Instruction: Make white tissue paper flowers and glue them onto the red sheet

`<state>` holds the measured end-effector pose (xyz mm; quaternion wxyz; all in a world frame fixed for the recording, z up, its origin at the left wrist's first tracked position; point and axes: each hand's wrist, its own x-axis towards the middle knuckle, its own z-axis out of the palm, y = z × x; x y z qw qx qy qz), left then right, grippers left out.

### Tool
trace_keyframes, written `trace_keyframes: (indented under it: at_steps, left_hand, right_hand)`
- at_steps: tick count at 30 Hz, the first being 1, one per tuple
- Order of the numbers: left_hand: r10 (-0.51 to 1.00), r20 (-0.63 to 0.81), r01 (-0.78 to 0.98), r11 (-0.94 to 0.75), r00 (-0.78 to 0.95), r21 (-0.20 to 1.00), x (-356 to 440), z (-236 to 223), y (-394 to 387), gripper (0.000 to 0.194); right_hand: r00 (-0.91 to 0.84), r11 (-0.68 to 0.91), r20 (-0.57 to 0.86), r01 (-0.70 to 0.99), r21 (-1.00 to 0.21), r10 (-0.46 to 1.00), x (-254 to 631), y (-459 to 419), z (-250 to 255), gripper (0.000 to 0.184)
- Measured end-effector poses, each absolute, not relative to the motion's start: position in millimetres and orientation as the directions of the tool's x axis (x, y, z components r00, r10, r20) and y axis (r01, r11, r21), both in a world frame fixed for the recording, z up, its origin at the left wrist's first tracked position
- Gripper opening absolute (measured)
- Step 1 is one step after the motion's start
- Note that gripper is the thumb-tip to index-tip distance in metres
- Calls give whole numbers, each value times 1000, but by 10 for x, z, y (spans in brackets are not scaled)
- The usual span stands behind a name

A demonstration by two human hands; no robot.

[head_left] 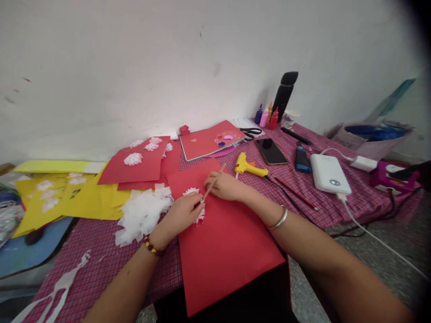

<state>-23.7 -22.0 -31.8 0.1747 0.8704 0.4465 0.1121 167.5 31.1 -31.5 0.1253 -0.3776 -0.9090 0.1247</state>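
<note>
A red card sheet (229, 251) lies in front of me, its near end overhanging the table edge. Near its upper left is a round patch of ruffled white paper (191, 191), partly covered by my fingers. My right hand (224, 185) grips a thin wooden stick (215, 178), slanted with its lower end at the patch. My left hand (183, 213) rests over the patch, thumb and fingers closed together at the stick's lower end; what they pinch is hidden. Left of the card is a heap of white paper pieces (143, 213).
A yellow glue gun (249, 166) lies right of the card, near a phone (271, 151), a pencil (296, 193) and a white power bank (330, 173) with cables. Red cards (148, 166) and yellow sheets (90, 197) with white patches are at left. Scissors (251, 132) lie behind.
</note>
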Motion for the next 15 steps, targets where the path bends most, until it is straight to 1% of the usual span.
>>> trace_keyframes:
  at_steps: [7, 15]
  left_hand:
    - [814, 44, 728, -541, 579, 421, -240, -311, -222, 21]
    - [816, 39, 736, -540, 577, 409, -239, -316, -217, 21]
  right_hand:
    - [-683, 683, 136, 652, -328, 717, 1677, 313, -318, 21]
    - [-680, 677, 120, 663, -320, 723, 1674, 306, -301, 21]
